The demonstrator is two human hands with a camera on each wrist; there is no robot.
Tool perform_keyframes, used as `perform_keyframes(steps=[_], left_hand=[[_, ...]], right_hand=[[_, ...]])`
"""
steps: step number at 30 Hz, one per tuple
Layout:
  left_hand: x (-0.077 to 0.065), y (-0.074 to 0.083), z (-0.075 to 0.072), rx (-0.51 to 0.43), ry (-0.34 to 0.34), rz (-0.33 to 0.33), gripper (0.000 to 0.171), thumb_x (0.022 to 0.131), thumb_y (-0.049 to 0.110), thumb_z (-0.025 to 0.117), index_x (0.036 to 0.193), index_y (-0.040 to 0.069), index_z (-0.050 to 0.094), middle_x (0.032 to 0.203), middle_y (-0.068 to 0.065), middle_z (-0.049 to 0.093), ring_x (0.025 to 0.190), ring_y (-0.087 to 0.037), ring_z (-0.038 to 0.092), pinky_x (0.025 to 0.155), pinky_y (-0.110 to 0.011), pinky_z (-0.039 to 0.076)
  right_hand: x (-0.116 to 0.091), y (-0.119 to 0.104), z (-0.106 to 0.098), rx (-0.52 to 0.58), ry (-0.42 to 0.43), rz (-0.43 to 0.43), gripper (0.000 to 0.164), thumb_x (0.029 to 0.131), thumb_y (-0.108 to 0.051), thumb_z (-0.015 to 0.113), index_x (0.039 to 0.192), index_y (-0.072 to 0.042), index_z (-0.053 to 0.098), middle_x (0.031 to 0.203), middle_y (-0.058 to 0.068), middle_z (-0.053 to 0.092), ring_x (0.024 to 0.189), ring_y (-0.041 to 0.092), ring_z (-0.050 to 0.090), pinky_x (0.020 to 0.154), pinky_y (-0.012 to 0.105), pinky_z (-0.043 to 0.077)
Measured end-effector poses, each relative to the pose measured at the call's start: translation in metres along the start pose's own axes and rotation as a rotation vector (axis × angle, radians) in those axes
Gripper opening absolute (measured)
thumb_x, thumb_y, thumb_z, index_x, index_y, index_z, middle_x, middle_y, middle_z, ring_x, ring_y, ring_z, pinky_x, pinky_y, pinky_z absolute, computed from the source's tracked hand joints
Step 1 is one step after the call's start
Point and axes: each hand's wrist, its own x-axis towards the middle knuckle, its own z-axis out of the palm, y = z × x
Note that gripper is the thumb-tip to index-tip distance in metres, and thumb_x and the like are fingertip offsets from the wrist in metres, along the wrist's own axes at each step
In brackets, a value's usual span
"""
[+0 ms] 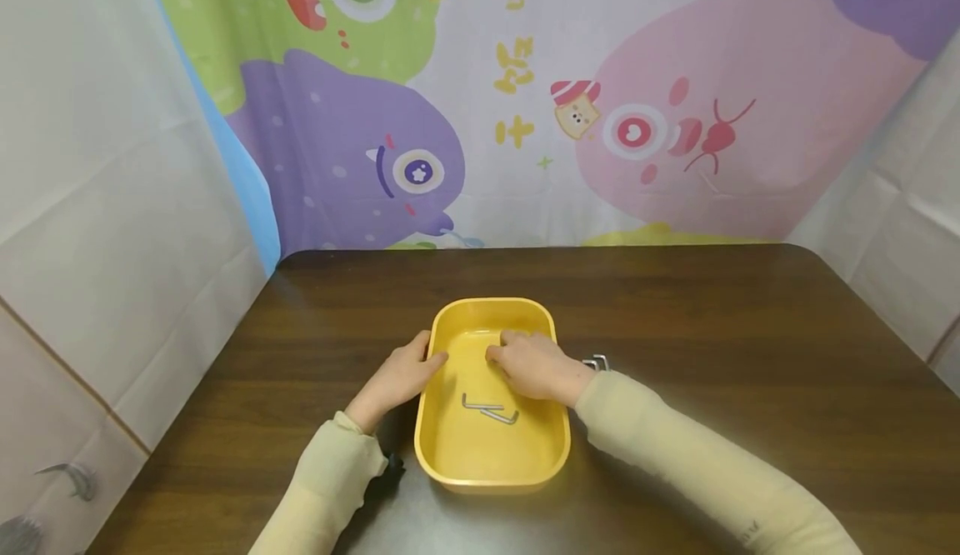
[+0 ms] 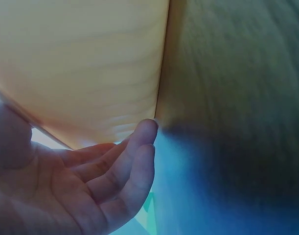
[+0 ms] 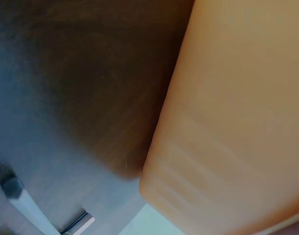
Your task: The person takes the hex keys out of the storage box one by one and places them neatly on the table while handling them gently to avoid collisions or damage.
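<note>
A yellow plastic tray (image 1: pixel 491 455) with deep walls sits on the table. Two metal hex keys (image 1: pixel 498 414) lie on its floor, close together. My left hand (image 1: pixel 401 372) grips the tray's left wall, thumb over the rim and fingers along the outside; the left wrist view shows those fingers (image 2: pixel 122 181) bent against the wall. Reaching over the right rim, my right hand (image 1: pixel 532 363) is inside the tray with fingers pointing down and left. Whether it pinches anything is hidden. More hex keys (image 1: pixel 597 362) lie on the table just right of the tray, partly behind my right wrist.
The dark wooden table (image 1: pixel 712 313) extends to both sides and behind the tray. A cartoon-printed cloth (image 1: pixel 510 180) hangs at its far edge, and pale tiled sheets hang on both sides. A small dark item (image 1: pixel 393 463) shows by the left sleeve.
</note>
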Motion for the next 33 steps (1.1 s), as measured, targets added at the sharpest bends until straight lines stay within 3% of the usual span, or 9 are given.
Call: perform_keyframes(steps=[6, 23, 29, 33], left_hand=[[0.0000, 0.0001, 0.0002, 0.004, 0.000, -0.005, 0.041, 0.093, 0.029, 0.046, 0.125, 0.004, 0.043, 0.094, -0.011, 0.062, 0.070, -0.015, 0.060, 0.067, -0.031, 0.049], [-0.0008, 0.0018, 0.0000, 0.010, 0.001, -0.003, 0.040, 0.093, 0.028, 0.045, 0.125, 0.003, 0.043, 0.095, -0.012, 0.061, 0.072, -0.015, 0.060, 0.069, -0.032, 0.049], [-0.0037, 0.0022, -0.0014, 0.015, -0.008, 0.025, 0.042, 0.093, 0.029, 0.044, 0.123, 0.000, 0.042, 0.095, -0.013, 0.061, 0.071, -0.015, 0.060, 0.066, -0.032, 0.049], [-0.0019, 0.0017, -0.0002, 0.007, -0.004, 0.001, 0.041, 0.093, 0.029, 0.045, 0.123, 0.002, 0.044, 0.095, -0.013, 0.062, 0.071, -0.015, 0.060, 0.067, -0.032, 0.049]], right_hand=[[-0.0001, -0.0003, 0.0031, -0.051, -0.034, 0.004, 0.015, 0.093, -0.019, 0.049, 0.102, -0.018, 0.061, 0.088, 0.002, 0.050, 0.080, 0.018, 0.051, 0.074, 0.038, 0.043], [-0.0026, -0.0001, 0.0048, -0.084, 0.044, -0.086, 0.008, 0.083, -0.009, 0.058, 0.084, -0.017, 0.058, 0.078, -0.001, 0.048, 0.072, 0.016, 0.050, 0.069, 0.033, 0.043], [-0.0025, 0.0002, 0.0050, -0.071, 0.045, -0.106, 0.012, 0.083, -0.008, 0.058, 0.075, -0.016, 0.056, 0.070, -0.003, 0.044, 0.063, 0.014, 0.044, 0.065, 0.031, 0.041], [-0.0027, 0.0006, 0.0048, -0.072, 0.051, -0.112, 0.016, 0.082, -0.007, 0.058, 0.070, -0.016, 0.052, 0.067, -0.004, 0.042, 0.060, 0.013, 0.042, 0.062, 0.029, 0.039]])
